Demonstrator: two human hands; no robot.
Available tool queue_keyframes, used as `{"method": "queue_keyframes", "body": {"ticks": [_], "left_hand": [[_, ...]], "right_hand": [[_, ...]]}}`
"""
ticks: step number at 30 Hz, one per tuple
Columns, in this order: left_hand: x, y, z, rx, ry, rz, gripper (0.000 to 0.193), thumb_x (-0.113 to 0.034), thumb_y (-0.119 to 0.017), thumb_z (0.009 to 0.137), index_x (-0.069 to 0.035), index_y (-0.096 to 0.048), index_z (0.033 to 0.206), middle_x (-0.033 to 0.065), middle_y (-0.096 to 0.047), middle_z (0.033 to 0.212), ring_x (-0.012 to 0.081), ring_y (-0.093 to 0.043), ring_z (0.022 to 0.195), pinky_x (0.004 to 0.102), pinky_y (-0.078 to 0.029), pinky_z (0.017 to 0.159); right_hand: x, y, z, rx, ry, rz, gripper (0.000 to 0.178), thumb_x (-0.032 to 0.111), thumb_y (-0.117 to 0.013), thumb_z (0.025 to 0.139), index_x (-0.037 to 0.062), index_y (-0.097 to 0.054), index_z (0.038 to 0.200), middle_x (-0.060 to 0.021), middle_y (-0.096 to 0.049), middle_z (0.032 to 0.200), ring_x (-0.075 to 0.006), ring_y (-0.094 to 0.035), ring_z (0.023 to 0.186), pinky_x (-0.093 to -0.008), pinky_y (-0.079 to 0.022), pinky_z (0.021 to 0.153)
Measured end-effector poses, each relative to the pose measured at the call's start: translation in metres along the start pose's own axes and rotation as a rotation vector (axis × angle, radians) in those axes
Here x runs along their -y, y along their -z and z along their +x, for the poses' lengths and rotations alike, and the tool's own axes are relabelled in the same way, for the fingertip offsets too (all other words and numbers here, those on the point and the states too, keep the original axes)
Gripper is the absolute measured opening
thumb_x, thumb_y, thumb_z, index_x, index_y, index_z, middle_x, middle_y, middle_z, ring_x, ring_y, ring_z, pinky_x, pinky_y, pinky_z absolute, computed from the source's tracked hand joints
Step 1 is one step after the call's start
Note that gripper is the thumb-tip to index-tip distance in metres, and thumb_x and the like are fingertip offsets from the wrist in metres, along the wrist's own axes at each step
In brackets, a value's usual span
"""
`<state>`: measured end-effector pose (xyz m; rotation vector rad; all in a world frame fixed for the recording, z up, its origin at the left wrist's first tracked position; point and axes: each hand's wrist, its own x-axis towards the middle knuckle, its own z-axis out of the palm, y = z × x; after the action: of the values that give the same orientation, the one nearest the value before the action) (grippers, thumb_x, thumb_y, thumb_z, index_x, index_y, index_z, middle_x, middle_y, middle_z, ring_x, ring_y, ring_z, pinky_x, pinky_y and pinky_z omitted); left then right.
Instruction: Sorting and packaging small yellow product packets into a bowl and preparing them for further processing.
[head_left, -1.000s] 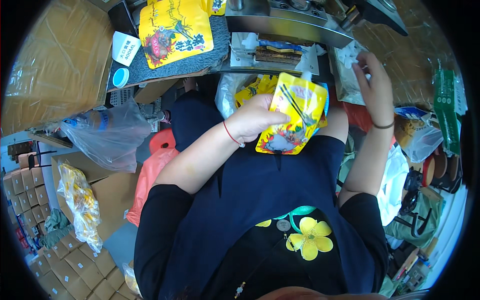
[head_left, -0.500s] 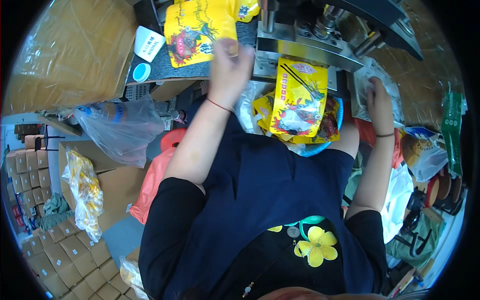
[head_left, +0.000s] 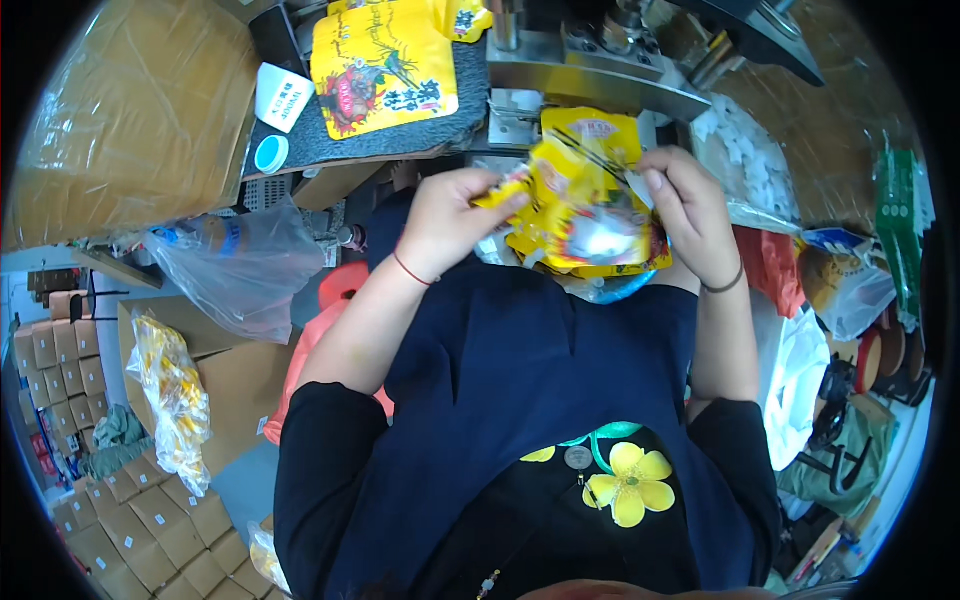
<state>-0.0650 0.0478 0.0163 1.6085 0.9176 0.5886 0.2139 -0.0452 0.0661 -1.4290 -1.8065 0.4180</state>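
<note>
My left hand (head_left: 455, 215) is closed on the edge of a yellow printed food pouch (head_left: 560, 185), which is blurred by motion and overlaps other pouches. Across from it, my right hand (head_left: 692, 215) pinches a small white piece (head_left: 638, 189) beside the pouch's right side. Between my hands another yellow pouch (head_left: 590, 122) shows its top end below the metal press (head_left: 600, 88). More pouches lie underneath, over a blue basin (head_left: 628, 288) at my lap. Where one pouch ends and another begins is partly hidden.
Flat yellow pouches (head_left: 385, 70) lie on the dark worktop (head_left: 400, 142) at left, beside a white cup (head_left: 283, 98) and a turquoise-topped jar (head_left: 271, 154). A tray of small white pieces (head_left: 745, 150) stands right of the press. A large carton (head_left: 130, 110) borders the left.
My left hand has left the pouches on the worktop and come down to the lap, now gripping a pouch. My right hand has moved from the tray toward it with a small white piece.
</note>
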Motion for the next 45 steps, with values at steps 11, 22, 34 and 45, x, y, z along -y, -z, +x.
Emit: {"method": "queue_keyframes", "body": {"ticks": [11,22,34,45], "left_hand": [[-0.015,-0.079,-0.006,0.509,0.187,-0.595,0.037,-0.03,-0.066,0.096,0.002,-0.067,0.113,0.0084,-0.072,0.105,0.0135,-0.068,0.093,0.0289,-0.053,0.086],[-0.007,-0.061,0.052,0.301,0.291,-0.935,0.033,0.002,-0.064,0.087,0.011,-0.059,0.118,0.0196,-0.069,0.113,0.0255,-0.07,0.099,0.0381,-0.056,0.089],[0.044,0.072,0.073,-0.626,-0.469,1.32,0.069,-0.036,-0.073,0.085,0.001,-0.045,0.137,0.028,-0.046,0.135,0.044,-0.041,0.13,0.0501,-0.037,0.107],[0.008,0.001,0.005,-0.066,-0.147,0.097,0.02,-0.02,-0.07,0.091,0.0,-0.072,0.092,0.0051,-0.07,0.076,0.0076,-0.064,0.068,0.0242,-0.049,0.063]], "right_hand": [[0.005,0.029,0.01,0.263,-0.027,0.042,0.016,0.012,-0.05,0.101,0.0002,-0.06,0.105,-0.0111,-0.062,0.098,-0.0217,-0.061,0.088,-0.031,-0.048,0.079],[-0.104,0.063,-0.003,0.146,-0.255,-0.705,0.025,0.01,-0.06,0.088,0.0047,-0.057,0.112,-0.0187,-0.059,0.105,-0.0401,-0.06,0.094,-0.0445,-0.049,0.083],[-0.109,0.056,0.001,0.126,-0.244,-0.596,0.027,0.002,-0.059,0.087,0.0024,-0.059,0.114,-0.0199,-0.06,0.113,-0.0418,-0.059,0.104,-0.0421,-0.049,0.086],[0.001,0.002,0.004,-0.039,0.059,-0.072,0.014,0.014,-0.061,0.094,0.0003,-0.065,0.095,-0.0112,-0.065,0.088,-0.023,-0.063,0.078,-0.0308,-0.05,0.072]]}}
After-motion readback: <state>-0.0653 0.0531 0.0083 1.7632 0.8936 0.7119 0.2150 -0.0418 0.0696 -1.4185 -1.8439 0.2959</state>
